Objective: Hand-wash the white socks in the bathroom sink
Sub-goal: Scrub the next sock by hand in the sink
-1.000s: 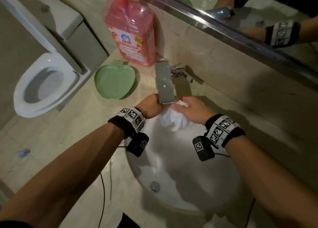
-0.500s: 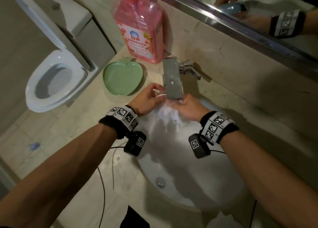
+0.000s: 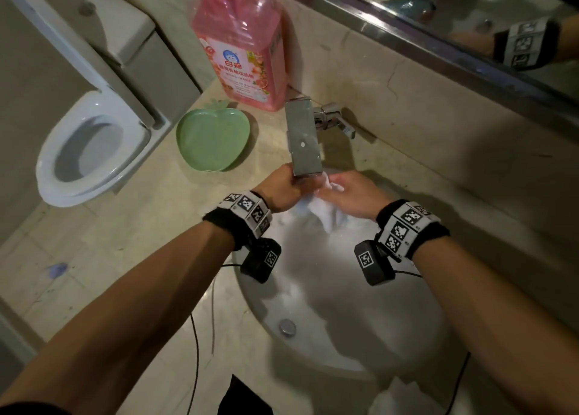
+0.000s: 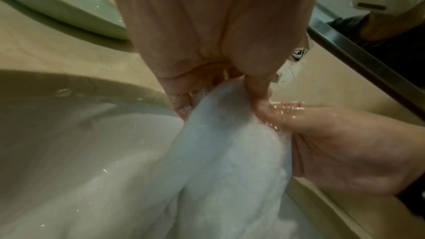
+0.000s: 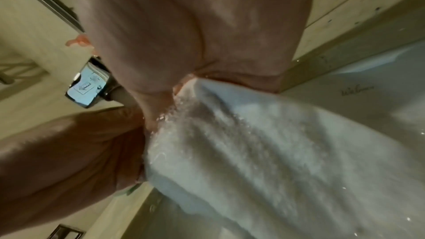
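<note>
A wet white sock [image 3: 326, 212] hangs over the white sink [image 3: 391, 327] just under the chrome faucet [image 3: 305, 141]. My left hand [image 3: 283, 192] grips its upper end from the left, and my right hand [image 3: 352, 195] grips it from the right. In the left wrist view the left fingers [image 4: 181, 97] curl around the top of the sock [image 4: 230, 152], with the wet right hand [image 4: 345, 143] against its side. In the right wrist view the sock [image 5: 264, 143] drapes down from the right hand [image 5: 184, 43], water beading on it. Both sets of fingertips are hidden under the faucet in the head view.
A pink detergent bottle [image 3: 242, 47] stands behind a green apple-shaped dish [image 3: 213, 140] on the counter left of the faucet. A toilet [image 3: 91, 145] sits at far left. More white cloth [image 3: 398, 396] lies at the sink's near rim. A mirror [image 3: 470, 22] runs along the back wall.
Both hands have stayed under the faucet, working the sock between them; the sock now hangs lower between the hands. The head view has shifted slightly.
</note>
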`<state>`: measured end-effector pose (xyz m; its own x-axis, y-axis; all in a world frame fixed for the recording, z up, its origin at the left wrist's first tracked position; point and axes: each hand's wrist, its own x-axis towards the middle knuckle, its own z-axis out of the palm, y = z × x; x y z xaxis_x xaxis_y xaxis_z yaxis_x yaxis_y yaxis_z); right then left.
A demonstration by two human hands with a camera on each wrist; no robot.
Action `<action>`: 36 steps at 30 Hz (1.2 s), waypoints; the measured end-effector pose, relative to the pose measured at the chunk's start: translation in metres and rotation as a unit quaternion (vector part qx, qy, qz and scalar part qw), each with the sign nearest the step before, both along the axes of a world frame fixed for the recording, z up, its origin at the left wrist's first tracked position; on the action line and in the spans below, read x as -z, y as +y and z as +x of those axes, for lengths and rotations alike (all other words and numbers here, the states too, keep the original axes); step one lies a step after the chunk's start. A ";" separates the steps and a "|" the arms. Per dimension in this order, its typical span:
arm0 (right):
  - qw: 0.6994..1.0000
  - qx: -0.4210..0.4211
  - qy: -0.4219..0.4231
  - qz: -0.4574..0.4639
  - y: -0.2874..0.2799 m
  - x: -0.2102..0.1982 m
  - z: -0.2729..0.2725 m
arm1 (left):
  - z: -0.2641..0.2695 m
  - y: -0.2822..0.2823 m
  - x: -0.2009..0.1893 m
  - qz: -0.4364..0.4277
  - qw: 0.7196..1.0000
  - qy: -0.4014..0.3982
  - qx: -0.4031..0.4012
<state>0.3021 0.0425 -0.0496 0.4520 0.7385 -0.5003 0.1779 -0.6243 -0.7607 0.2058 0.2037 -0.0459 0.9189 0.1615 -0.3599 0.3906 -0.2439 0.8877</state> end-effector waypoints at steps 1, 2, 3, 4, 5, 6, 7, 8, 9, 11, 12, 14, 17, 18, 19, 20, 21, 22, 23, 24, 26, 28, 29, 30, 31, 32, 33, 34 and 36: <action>1.000 0.007 -0.015 0.009 0.000 0.002 0.001 | 0.001 0.001 0.000 -0.006 1.000 -0.006 -0.011; 1.000 0.016 -0.018 0.016 0.000 0.004 0.000 | 0.001 0.003 0.001 -0.016 1.000 -0.004 -0.025; 0.999 0.026 -0.014 0.021 0.001 0.006 0.000 | 0.002 0.006 0.004 -0.021 0.999 0.005 -0.036; 0.999 0.040 -0.008 0.025 0.002 0.006 -0.001 | 0.001 0.008 0.006 -0.017 0.999 0.017 -0.045; 0.998 0.053 0.001 0.034 0.004 0.006 -0.002 | 0.001 0.010 0.009 -0.011 0.998 0.029 -0.053; 0.997 0.067 0.011 0.041 0.005 0.004 -0.004 | 0.000 0.012 0.012 -0.006 0.997 0.041 -0.063; 0.995 0.084 0.022 0.056 0.007 0.005 -0.005 | 0.001 0.013 0.016 -0.005 0.996 0.057 -0.073; 0.992 0.101 0.028 0.072 0.008 0.004 -0.006 | 0.000 0.014 0.019 -0.005 0.994 0.071 -0.077; 0.990 0.111 0.028 0.086 0.009 0.003 -0.007 | -0.002 0.013 0.020 -0.007 0.995 0.077 -0.070; 0.988 0.113 0.029 0.100 0.012 -0.001 -0.007 | -0.009 0.009 0.021 -0.008 0.997 0.067 -0.030; 0.986 0.120 0.034 0.107 0.013 -0.002 -0.007 | -0.012 0.007 0.022 0.007 0.998 0.059 -0.001; 0.978 0.159 0.050 0.124 0.011 -0.005 -0.005 | -0.017 0.008 0.024 0.071 0.995 0.045 0.058; 0.977 0.182 0.070 0.092 0.003 -0.006 -0.003 | -0.019 0.017 0.020 0.110 0.990 0.038 0.075; 0.985 0.151 0.061 0.063 0.001 -0.007 -0.003 | -0.019 0.020 0.016 0.123 0.989 0.036 0.074; 0.993 0.107 0.036 0.033 0.000 -0.004 -0.003 | -0.021 0.022 0.010 0.131 0.988 0.029 0.077; 0.998 0.061 0.003 0.006 0.001 -0.006 -0.006 | -0.022 0.022 0.004 0.130 0.988 0.021 0.079; 1.000 0.026 -0.016 0.003 0.005 -0.004 -0.009 | -0.022 0.023 0.000 0.127 0.988 0.010 0.082; 1.000 0.005 -0.025 0.010 0.011 -0.006 -0.014 | -0.022 0.024 -0.005 0.125 0.989 -0.001 0.080; 0.999 -0.003 -0.020 0.026 0.017 -0.005 -0.017 | -0.021 0.026 -0.007 0.123 0.990 -0.007 0.071; 0.999 0.000 -0.012 0.042 0.023 -0.008 -0.020 | -0.020 0.029 -0.009 0.116 0.992 -0.005 0.054; 0.996 0.052 0.028 0.066 0.032 -0.009 -0.021 | -0.022 0.037 -0.010 0.080 0.997 0.021 0.010; 0.990 0.115 0.050 0.066 0.037 -0.008 -0.018 | -0.027 0.043 -0.007 0.047 0.997 0.056 -0.003; 0.988 0.131 0.052 0.061 0.038 -0.009 -0.018 | -0.031 0.044 -0.004 0.050 0.996 0.069 0.007; 0.986 0.145 0.057 0.060 0.037 -0.009 -0.017 | -0.033 0.044 0.000 0.064 0.994 0.080 0.031; 0.984 0.158 0.057 0.058 0.036 -0.009 -0.017 | -0.036 0.042 0.002 0.095 0.989 0.092 0.065; 0.982 0.170 0.057 0.061 0.034 -0.009 -0.016 | -0.037 0.040 0.005 0.134 0.980 0.106 0.098; 0.981 0.178 0.052 0.058 0.030 -0.008 -0.015 | -0.037 0.037 0.008 0.165 0.973 0.115 0.111; 0.980 0.188 0.042 0.055 0.027 -0.008 -0.014 | -0.035 0.035 0.011 0.177 0.971 0.116 0.108; 0.978 0.205 0.001 0.045 0.018 -0.007 -0.011 | -0.029 0.030 0.012 0.150 0.981 0.094 0.075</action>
<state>0.2912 0.0601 -0.0430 0.7176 0.5374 -0.4430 -0.0749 -0.5729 -0.8162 0.1767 0.2338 -0.0578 0.8624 0.1538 -0.4822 0.4799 -0.5515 0.6823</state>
